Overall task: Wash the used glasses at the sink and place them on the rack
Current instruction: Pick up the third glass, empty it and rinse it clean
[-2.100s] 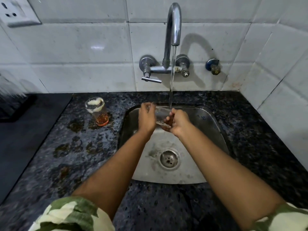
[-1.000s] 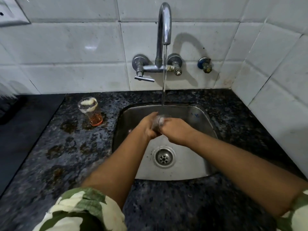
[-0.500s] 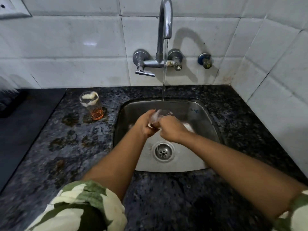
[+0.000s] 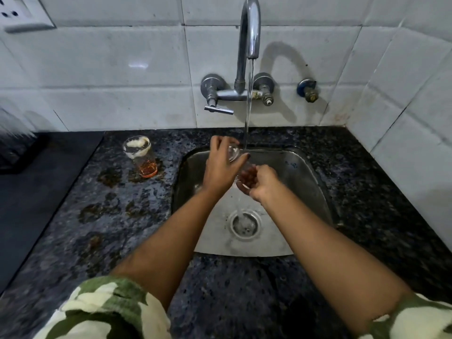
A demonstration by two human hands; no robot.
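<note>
Over the steel sink (image 4: 315, 187), my left hand (image 4: 220, 167) grips a clear glass (image 4: 233, 152) near its base and holds it tilted in the water stream (image 4: 248, 106) from the tap (image 4: 249, 33). My right hand (image 4: 264, 184) is at the glass's lower, open end, its curled fingers showing through the wet glass wall. A second used glass (image 4: 140, 155), with orange dregs at the bottom and white foam near the rim, stands upright on the dark granite counter (image 4: 102, 236) left of the sink, apart from both hands.
A dark rack or tray (image 4: 17, 152) sits blurred at the far left edge beside a dark flat surface (image 4: 36, 204). Brownish wet stains mark the counter below the used glass. The tap lever (image 4: 219, 110), a blue valve (image 4: 307, 90) and the drain (image 4: 244, 225) are in view.
Both hands have lifted the glass higher and toward the back of the sink, into the stream. The left hand now shows its back with the glass base exposed. The counter glass has not moved.
</note>
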